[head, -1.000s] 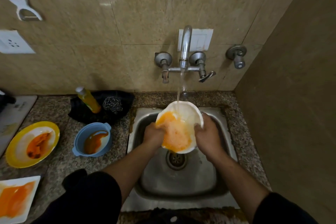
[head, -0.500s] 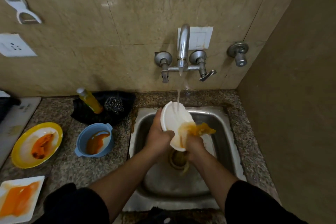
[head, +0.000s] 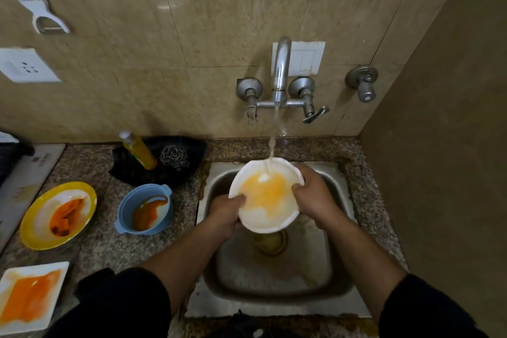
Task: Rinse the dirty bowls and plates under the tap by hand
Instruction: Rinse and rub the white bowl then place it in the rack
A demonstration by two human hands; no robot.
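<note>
A white bowl (head: 267, 214) with an orange-yellow film inside is held over the steel sink (head: 277, 277), mouth up. Water from the tap (head: 281, 68) falls into its far side. My left hand (head: 225, 212) grips the bowl's left rim, thumb inside. My right hand (head: 311, 196) grips the right rim, thumb over the edge. On the counter to the left wait a blue bowl (head: 144, 210) with orange sauce, a yellow-rimmed plate (head: 59, 214) with orange residue and a white square plate (head: 30, 296) smeared orange.
A yellow bottle (head: 140, 151) and a steel scrubber (head: 174, 158) sit on a black cloth behind the blue bowl. A tiled wall stands close on the right. A second valve (head: 363, 82) projects from the back wall. Orange water lies at the drain (head: 270, 240).
Half a second ago the bowl was tipped on edge, pouring orange water into the sink. It is now level and facing up under the stream, with a hand on each side.
</note>
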